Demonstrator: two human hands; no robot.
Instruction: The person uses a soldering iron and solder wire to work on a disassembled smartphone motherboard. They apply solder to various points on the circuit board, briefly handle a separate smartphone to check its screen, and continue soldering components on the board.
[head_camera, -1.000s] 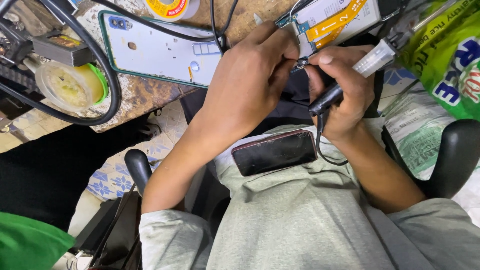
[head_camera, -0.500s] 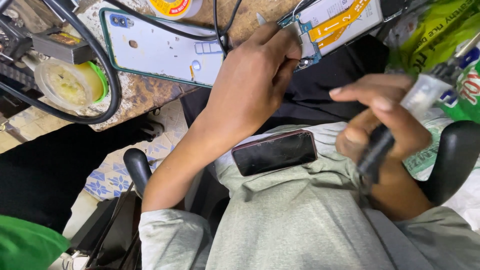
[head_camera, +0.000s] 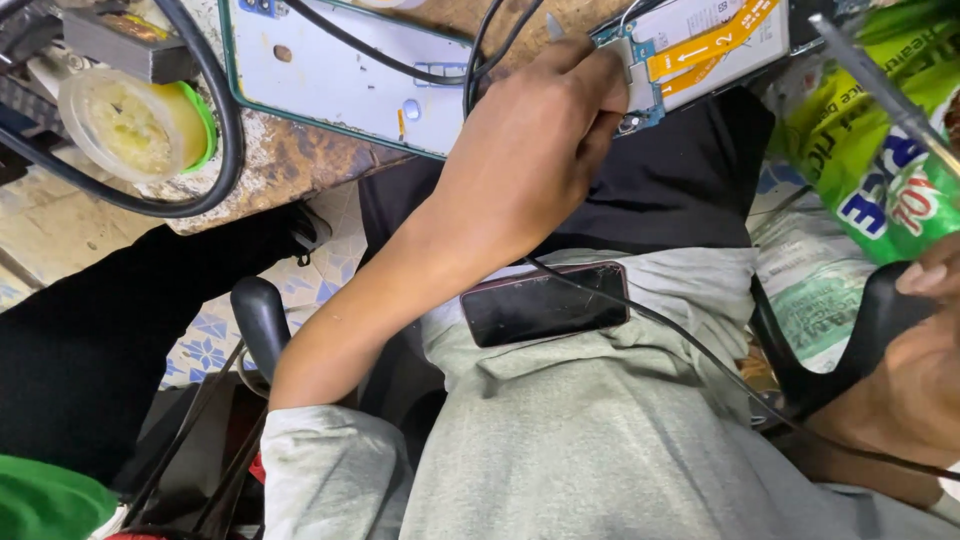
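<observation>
Grip check first: left hand (head_camera: 530, 150) is pinched shut on the opened phone (head_camera: 690, 50) at the far worktop edge, fingertips (head_camera: 610, 85) pressing its blue board corner next to the orange flex strip (head_camera: 710, 40). I see a thin metal tip poking out just above those fingers; can't tell what tool it belongs to. Right hand (head_camera: 925, 370) sits low at the right frame edge, mostly cut off, curled by the black chair armrest (head_camera: 850, 350); I can't tell if that grip is closed on anything. A slim metal rod (head_camera: 880, 90) slants across the green packet (head_camera: 890, 160) at far right, its lower end hidden near the right hand.

Around them: white phone back cover (head_camera: 340, 80) lies flat on the worktop (head_camera: 290, 165), left of the opened phone, black cables (head_camera: 225, 130) looping past it. Round clear tub with green rim (head_camera: 135, 125) at far left. 1 dark phone with cracked screen (head_camera: 545, 305) rests on my lap on the grey shirt (head_camera: 600, 440), a thin black wire crossing it. Patterned tile floor shows under the worktop on the left.
</observation>
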